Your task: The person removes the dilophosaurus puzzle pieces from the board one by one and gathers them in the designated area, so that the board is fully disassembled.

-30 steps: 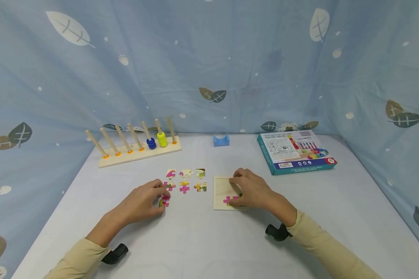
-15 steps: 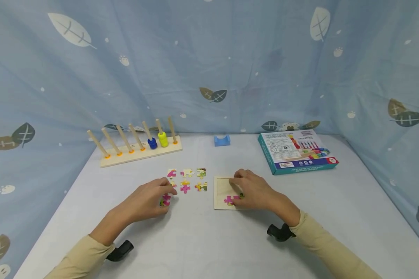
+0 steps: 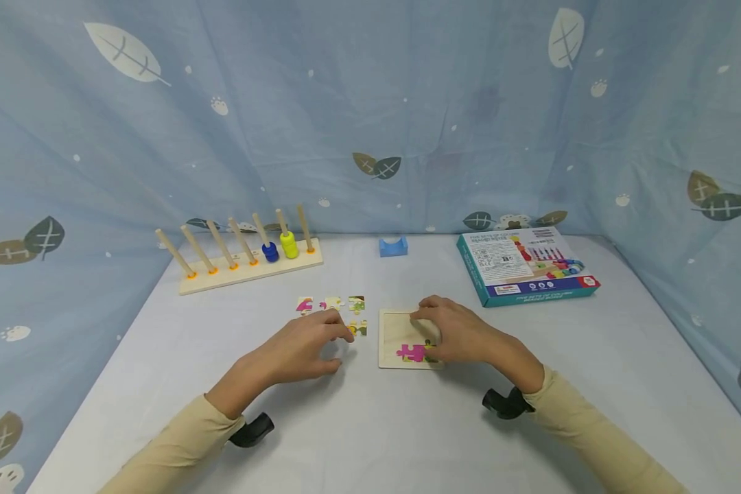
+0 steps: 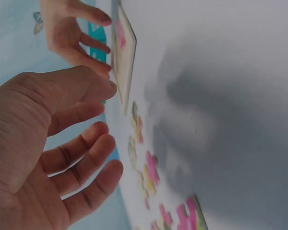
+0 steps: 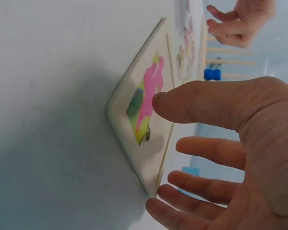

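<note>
My left hand (image 3: 302, 346) hovers over the loose jigsaw pieces (image 3: 357, 303) with its fingers spread and nothing in them. It hides part of their rows in the head view; the left wrist view shows pink and yellow pieces (image 4: 152, 166) lying flat below it. To the right is a square wooden puzzle tray (image 3: 397, 329). Joined pink and green pieces (image 3: 414, 353) lie inside its near right part. Over the tray's right side is my right hand (image 3: 460, 331), fingers loosely bent and apart, its thumb (image 5: 192, 101) close to the pink pieces; whether it touches them I cannot tell.
At the back left stands a wooden peg rack (image 3: 253, 267) with blue and yellow beads on two pegs. A small blue cradle-shaped block (image 3: 393, 248) sits at the back centre. A teal-edged box (image 3: 525, 267) lies at the back right, before the leaf-patterned curtain (image 3: 321, 123).
My left hand has moved right, from the leftmost loose pieces towards the tray, and its fingers have spread. My right hand has shifted slightly right, showing more of the pieces in the tray.
</note>
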Motion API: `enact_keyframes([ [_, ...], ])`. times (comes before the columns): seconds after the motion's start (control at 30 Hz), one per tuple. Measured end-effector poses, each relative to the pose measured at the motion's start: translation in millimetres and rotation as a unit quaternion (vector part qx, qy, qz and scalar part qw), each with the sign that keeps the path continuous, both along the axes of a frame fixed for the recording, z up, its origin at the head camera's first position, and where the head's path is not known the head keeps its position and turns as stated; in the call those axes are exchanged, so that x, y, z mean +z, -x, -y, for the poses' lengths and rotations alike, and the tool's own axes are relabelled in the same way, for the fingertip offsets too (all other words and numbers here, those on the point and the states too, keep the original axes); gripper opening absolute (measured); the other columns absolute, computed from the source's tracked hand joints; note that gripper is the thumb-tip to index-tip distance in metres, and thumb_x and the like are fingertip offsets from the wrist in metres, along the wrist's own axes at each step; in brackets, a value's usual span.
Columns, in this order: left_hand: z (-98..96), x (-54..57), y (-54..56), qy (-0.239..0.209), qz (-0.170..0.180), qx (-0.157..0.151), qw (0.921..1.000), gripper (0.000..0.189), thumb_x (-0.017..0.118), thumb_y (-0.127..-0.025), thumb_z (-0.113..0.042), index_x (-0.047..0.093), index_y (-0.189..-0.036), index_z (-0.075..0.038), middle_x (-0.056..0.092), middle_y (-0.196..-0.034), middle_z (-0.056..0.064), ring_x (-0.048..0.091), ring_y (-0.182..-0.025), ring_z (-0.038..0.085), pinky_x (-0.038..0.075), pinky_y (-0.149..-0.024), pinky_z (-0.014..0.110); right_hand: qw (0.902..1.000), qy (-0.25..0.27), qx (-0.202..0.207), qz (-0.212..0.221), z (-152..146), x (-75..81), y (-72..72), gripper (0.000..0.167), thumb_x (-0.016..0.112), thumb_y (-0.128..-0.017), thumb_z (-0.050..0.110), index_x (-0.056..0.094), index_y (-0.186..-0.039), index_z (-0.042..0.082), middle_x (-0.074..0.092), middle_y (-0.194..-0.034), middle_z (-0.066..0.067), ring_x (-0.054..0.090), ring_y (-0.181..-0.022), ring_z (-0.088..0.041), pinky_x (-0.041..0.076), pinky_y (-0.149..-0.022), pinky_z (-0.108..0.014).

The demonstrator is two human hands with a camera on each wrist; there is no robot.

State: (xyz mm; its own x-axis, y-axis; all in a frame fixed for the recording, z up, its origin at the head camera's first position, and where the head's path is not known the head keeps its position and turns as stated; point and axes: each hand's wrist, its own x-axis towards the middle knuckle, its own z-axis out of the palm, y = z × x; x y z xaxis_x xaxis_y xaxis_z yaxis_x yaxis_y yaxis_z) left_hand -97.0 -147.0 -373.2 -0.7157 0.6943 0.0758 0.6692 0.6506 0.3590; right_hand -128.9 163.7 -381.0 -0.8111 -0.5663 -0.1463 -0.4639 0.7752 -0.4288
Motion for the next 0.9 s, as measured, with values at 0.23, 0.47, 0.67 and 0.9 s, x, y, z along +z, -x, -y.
enact_keyframes([
  [0.23, -24.0, -3.2, 9.2, -0.006, 0.002, -0.014, 0.9999, 0.028, 0.076, -0.084, -0.02, 0.074, -0.111, -0.015, 0.062, -0.107, -0.003, 0.058, -0.094, 0.011, 0.05, -0.077, 0.029, 0.9999, -0.013, 0.008, 0.001, -4.8, -4.5, -3.8, 0.067, 0.086, -0.076, 0.026, 0.061, -0.136, 0.008, 0.047, -0.145, -0.016, 0.044, -0.131, -0.034, 0.041, -0.105, -0.051],
  [0.47, -51.6, -7.5, 20.9, -0.007, -0.005, -0.042, 0.9991, 0.026, 0.075, -0.085, -0.02, 0.074, -0.11, -0.015, 0.062, -0.106, -0.004, 0.058, -0.091, 0.011, 0.05, -0.079, 0.029, 0.9986, -0.037, 0.034, -0.016, -2.3, -5.3, -0.2, 0.066, 0.085, -0.076, 0.03, 0.062, -0.135, 0.008, 0.047, -0.142, -0.013, 0.044, -0.125, -0.028, 0.044, -0.102, -0.045],
  [0.67, -75.8, -12.1, 26.9, 0.011, 0.002, -0.059, 0.9982, 0.028, 0.077, -0.084, -0.022, 0.074, -0.111, -0.015, 0.062, -0.106, -0.003, 0.059, -0.092, 0.011, 0.051, -0.08, 0.03, 0.9985, -0.041, 0.034, -0.01, -1.8, -6.4, 1.9, 0.066, 0.085, -0.076, 0.031, 0.062, -0.134, 0.009, 0.046, -0.143, -0.012, 0.043, -0.125, -0.027, 0.045, -0.1, -0.045],
  [0.9, -99.4, -19.9, 28.7, 0.033, 0.004, -0.066, 0.9972, 0.028, 0.079, -0.082, -0.025, 0.073, -0.109, -0.017, 0.061, -0.098, -0.004, 0.054, -0.085, 0.009, 0.048, -0.072, 0.026, 0.9994, -0.021, 0.026, 0.004, -5.0, -7.1, 0.9, 0.065, 0.085, -0.077, 0.029, 0.062, -0.135, 0.011, 0.045, -0.145, -0.012, 0.041, -0.129, -0.028, 0.043, -0.103, -0.047],
])
